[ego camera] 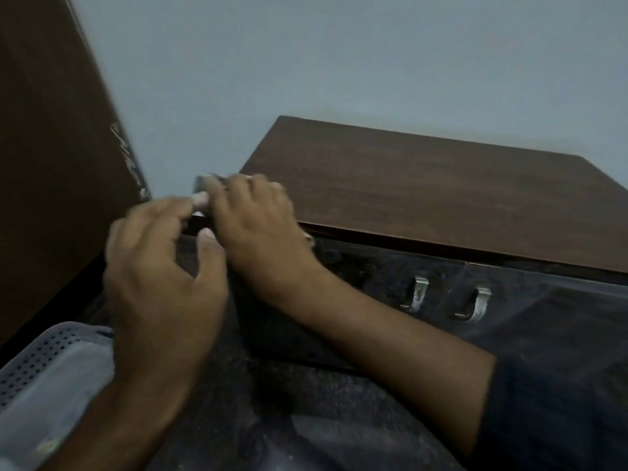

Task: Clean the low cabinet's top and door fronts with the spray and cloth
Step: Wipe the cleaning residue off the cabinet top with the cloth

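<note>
Crouching close to the low cabinet (424,185), the person is working at its near left corner with both hands. From the head view, the right hand (258,219) is lying curled over the front edge of the cabinet's top, its fingers wrapping a small grey object (204,181) that is poking out past the knuckles; it may be a bunched cloth or the head of the spray, but motion blur is making it impossible to say which. The left hand (159,266) is hovering just beside it with fingers loosely bent and apart, fingertips touching or nearly touching that object, holding nothing of its own that I can see. It seems to be steadying or adjusting what the right hand is gripping, probably so the wiping can carry on along the edge. The wooden top is lying bare and matt, and the dark door fronts (509,317) below, with their two metal handles (418,294), are looking dusty and streaked. A tall brown panel (51,147) is standing at the left against the pale wall (339,62).
</note>
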